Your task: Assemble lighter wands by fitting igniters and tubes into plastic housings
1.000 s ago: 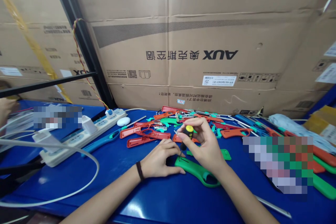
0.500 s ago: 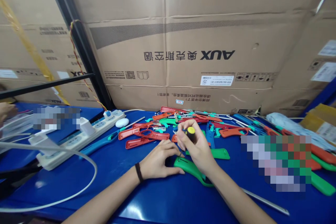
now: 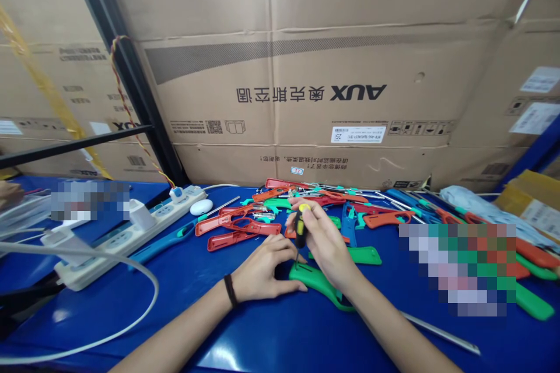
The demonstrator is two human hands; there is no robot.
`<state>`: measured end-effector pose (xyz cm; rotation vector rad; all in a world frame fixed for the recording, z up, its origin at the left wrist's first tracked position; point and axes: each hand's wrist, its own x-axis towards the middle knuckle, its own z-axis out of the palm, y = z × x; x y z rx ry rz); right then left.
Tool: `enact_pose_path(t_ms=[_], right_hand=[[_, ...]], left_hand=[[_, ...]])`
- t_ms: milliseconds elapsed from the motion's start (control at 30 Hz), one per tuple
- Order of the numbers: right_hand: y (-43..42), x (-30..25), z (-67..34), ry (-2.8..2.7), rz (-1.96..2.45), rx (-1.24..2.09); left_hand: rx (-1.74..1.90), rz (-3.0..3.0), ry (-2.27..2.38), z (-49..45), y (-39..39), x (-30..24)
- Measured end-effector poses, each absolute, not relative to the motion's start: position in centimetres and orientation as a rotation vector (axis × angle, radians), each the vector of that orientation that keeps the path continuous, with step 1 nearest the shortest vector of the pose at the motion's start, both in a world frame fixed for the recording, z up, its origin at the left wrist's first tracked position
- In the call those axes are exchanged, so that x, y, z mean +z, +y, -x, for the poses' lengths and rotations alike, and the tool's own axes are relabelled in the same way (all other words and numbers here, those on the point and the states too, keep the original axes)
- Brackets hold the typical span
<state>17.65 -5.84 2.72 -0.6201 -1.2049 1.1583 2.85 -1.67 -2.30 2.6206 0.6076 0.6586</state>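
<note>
My right hand (image 3: 326, 242) is closed around a small screwdriver (image 3: 300, 232) with a black and yellow handle, held upright with its tip on a green plastic handle shell (image 3: 319, 283) lying on the blue table (image 3: 271, 332). My left hand (image 3: 266, 268) rests on the table beside the shell's left end, thumb and fingers curled against it. A dark band circles my left wrist.
A pile of red, green and blue handle shells (image 3: 245, 224) with metal rods lies behind my hands. A white power strip (image 3: 131, 230) and a white cable (image 3: 109, 280) lie at the left. Cardboard boxes (image 3: 306, 93) wall the back. Another person's hand (image 3: 9, 192) shows at far left.
My right hand has turned the screwdriver from a tilted hold to more upright over the green shell. The left hand has stayed where it was.
</note>
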Motion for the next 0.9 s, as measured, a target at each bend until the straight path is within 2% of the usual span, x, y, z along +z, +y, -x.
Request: enact_pose_path(t_ms=[100,267,433,567,767,900], right_hand=[[-5.74,2.50,-17.42,-1.150,0.607,1.071],[-5.75,2.46,-17.31,-1.160,0.594,1.222],[-5.87,2.63,-17.18,-1.152,0.609,1.105],[-5.85,2.63,-17.18,-1.189,0.595,1.196],[-5.70,2.80,-17.27,-1.150,0.584,1.160],[-5.92,2.92,-17.47,-1.152,0.557,1.285]], left_hand=[[0.668,-2.615,0.598,-2.86,-1.64,-2.36],[0.671,-2.612,0.608,-2.90,-1.61,-2.48],[0.676,-2.605,0.612,-2.90,-1.66,-2.47],[0.683,-2.601,0.632,-2.91,-1.71,-2.41],[0.676,-2.610,0.631,-2.89,-1.71,-2.35],[0.668,-2.609,0.645,-2.87,-1.63,-2.46]])
